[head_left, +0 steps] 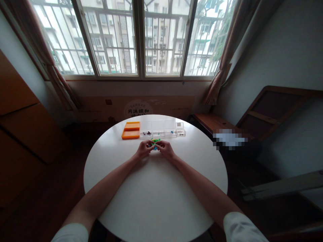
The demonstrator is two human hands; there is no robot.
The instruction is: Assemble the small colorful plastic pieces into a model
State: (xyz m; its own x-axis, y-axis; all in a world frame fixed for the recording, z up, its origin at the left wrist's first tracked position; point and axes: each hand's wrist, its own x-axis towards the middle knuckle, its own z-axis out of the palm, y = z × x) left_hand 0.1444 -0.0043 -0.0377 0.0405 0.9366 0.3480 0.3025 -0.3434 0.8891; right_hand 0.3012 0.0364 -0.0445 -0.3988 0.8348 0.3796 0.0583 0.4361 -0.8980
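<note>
A small cluster of green, yellow and blue toy building bricks (155, 140) is at the middle of the white round table, between my two hands. My left hand (144, 149) has its fingers closed at the cluster's left side. From the right, my right hand (165, 149) pinches the same cluster, its fingertips almost meeting those of the left. The fingers cover part of the bricks, so their exact shape is hidden. Just beyond them stand clear plastic boxes (157, 129) with a few small dark, green and blue pieces inside.
An orange tray (130, 136) lies left of the clear boxes, near the far edge of the white table (156, 201). A large printed cardboard box (171, 104) leans under the barred window. To the right is a wooden bench (214, 122) with a pixelated patch over it.
</note>
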